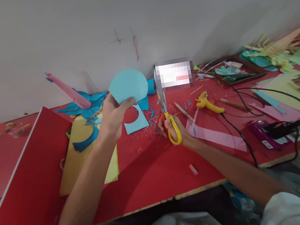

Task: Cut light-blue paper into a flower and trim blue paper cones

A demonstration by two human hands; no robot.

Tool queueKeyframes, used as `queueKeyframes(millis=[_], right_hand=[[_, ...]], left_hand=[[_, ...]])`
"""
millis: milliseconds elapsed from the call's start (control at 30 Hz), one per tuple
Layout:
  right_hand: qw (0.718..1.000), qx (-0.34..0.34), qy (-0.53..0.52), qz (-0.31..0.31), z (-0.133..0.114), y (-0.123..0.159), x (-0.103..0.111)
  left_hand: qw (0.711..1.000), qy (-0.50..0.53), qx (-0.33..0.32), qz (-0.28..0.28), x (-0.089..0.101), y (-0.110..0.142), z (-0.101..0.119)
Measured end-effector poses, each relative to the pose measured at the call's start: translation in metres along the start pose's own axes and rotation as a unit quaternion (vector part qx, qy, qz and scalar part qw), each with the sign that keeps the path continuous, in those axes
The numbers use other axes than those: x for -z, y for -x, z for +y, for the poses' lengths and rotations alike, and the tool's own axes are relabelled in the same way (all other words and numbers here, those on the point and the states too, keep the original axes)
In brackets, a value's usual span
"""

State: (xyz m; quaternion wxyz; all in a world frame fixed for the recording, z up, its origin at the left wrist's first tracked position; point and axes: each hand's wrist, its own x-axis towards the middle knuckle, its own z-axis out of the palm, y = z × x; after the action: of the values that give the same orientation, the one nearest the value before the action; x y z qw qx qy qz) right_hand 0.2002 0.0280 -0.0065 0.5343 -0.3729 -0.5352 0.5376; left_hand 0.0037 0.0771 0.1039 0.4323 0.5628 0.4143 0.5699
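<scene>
Between the thumb and fingers of my left hand (113, 115) is a light blue paper disc (129, 85), raised above the table. My right hand (174, 127) grips a pair of scissors (162, 101) by yellow and red handles, blades pointing up and away from me. The blades look nearly closed and are apart from the disc. Below the disc lies a light blue paper offcut (138, 125) with a curved bite out of it. Thin paper trimmings (151, 121) are scattered between my hands.
On the red table (149, 174), a yellow glue gun (208, 103), pink strip (220, 138) and purple power strip (269, 134) with black cables lie right. Left are yellow sheets (77, 159), a red divider (31, 178) and a pink paper tube (68, 90). A tray (239, 70) stands back right.
</scene>
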Motion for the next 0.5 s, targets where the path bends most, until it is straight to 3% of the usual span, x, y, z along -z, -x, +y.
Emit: queueKeyframes(millis=[300, 500], right_hand=[[0.999, 0.004, 0.025, -0.029, 0.028, 0.001, 0.006], [0.998, 0.006, 0.037, -0.046, 0.027, 0.004, 0.006]], left_hand=[[0.998, 0.032, 0.056, -0.003, -0.006, 0.004, 0.000], [0.996, 0.062, 0.057, 0.003, -0.014, 0.008, -0.002]])
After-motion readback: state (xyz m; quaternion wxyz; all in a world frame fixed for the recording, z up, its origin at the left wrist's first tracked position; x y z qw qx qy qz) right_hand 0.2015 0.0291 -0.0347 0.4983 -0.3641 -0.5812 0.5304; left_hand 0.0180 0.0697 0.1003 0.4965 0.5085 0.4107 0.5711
